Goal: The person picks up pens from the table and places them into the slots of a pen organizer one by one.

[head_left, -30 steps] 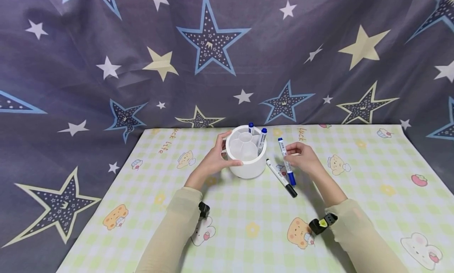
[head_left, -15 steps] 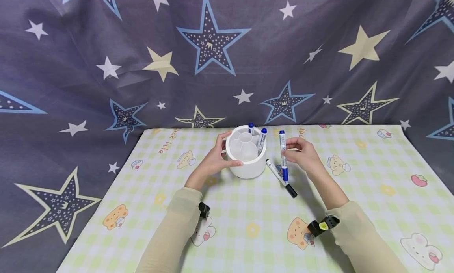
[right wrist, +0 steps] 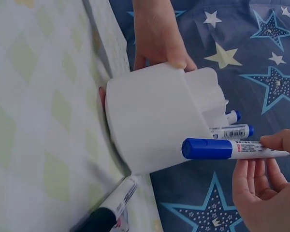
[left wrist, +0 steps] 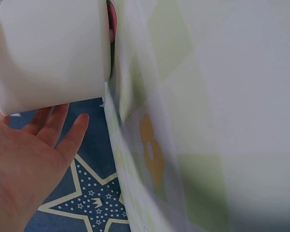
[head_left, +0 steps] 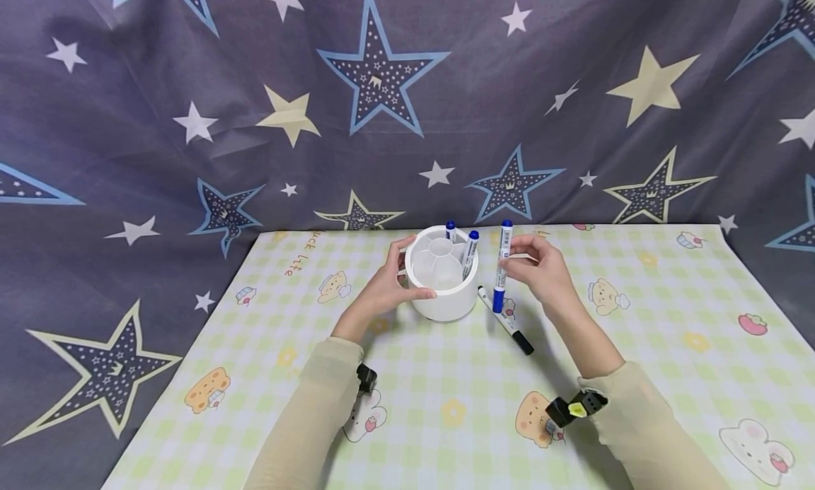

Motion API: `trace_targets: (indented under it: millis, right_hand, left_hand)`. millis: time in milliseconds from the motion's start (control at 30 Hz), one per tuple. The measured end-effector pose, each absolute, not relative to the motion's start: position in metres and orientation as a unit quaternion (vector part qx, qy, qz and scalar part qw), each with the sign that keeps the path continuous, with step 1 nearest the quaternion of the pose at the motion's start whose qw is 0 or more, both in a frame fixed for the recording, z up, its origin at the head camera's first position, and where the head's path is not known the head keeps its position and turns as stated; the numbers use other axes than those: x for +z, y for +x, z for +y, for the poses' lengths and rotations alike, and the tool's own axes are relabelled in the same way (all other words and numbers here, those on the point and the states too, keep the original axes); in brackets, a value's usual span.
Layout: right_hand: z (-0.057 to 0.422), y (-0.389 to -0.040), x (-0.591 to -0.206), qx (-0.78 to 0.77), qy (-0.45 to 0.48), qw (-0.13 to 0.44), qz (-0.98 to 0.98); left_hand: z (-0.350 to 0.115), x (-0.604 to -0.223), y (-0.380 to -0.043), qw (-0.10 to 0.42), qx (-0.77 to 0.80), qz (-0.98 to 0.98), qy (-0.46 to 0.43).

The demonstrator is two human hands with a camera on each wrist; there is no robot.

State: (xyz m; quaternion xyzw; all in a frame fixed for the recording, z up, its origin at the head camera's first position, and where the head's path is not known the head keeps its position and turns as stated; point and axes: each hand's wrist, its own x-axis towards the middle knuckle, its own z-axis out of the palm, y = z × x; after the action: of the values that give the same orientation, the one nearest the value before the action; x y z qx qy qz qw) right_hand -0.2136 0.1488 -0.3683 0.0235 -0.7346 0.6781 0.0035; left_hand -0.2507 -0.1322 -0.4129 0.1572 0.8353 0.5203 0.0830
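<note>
A round white pen holder (head_left: 442,302) with several compartments stands near the back of the table, two blue-capped markers (head_left: 470,255) upright inside it. My left hand (head_left: 387,283) grips its left side, thumb on the front rim and fingers round the back; the left wrist view shows the holder's plain wall (left wrist: 53,53). Between thumb and fingertips, my right hand (head_left: 541,271) pinches a blue marker (head_left: 502,264), nearly upright with its blue cap down, just right of the holder. Below that cap a black-capped marker (head_left: 509,327) lies on the table.
A checked tablecloth (head_left: 420,433) with cartoon prints covers the table (head_left: 662,440). Behind it hangs a dark curtain (head_left: 255,66) with stars, meeting the table's back edge close beyond the holder. Black cameras (head_left: 576,406) sit on both wrists.
My right hand has raised the blue marker from beside the black one, tilted it upright and moved it left toward the holder. My left hand and the holder stay put.
</note>
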Motion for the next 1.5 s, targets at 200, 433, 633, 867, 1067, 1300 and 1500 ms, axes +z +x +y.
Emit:
trace_targets:
  millis: [200, 433, 633, 867, 1067, 1300, 1500]
  right_hand:
    - [0.141, -0.21, -0.361, 0.711, 0.021, 0.021, -0.703]
    - [0.132, -0.21, -0.357, 0.744, 0.047, 0.042, -0.666]
    - [0.125, -0.21, -0.354, 0.759, 0.057, 0.049, -0.646]
    - [0.119, -0.209, -0.355, 0.779, 0.059, 0.054, -0.622]
    - [0.115, -0.208, -0.357, 0.782, 0.057, 0.055, -0.618]
    - [0.11, -0.208, -0.358, 0.784, 0.053, 0.064, -0.615]
    - [0.106, -0.208, -0.361, 0.775, 0.05, 0.063, -0.627]
  left_hand:
    - [-0.134, -0.422, -0.254, 0.071, 0.522, 0.835, 0.159]
    - [-0.133, -0.421, -0.253, 0.064, 0.521, 0.837, 0.157]
    - [-0.133, -0.422, -0.253, 0.064, 0.522, 0.836, 0.154]
    - [-0.133, -0.422, -0.253, 0.066, 0.523, 0.835, 0.158]
    - [-0.132, -0.414, -0.25, 0.077, 0.521, 0.836, 0.155]
    - [-0.128, -0.39, -0.233, 0.079, 0.519, 0.836, 0.158]
    - [-0.127, -0.387, -0.231, 0.086, 0.524, 0.833, 0.155]
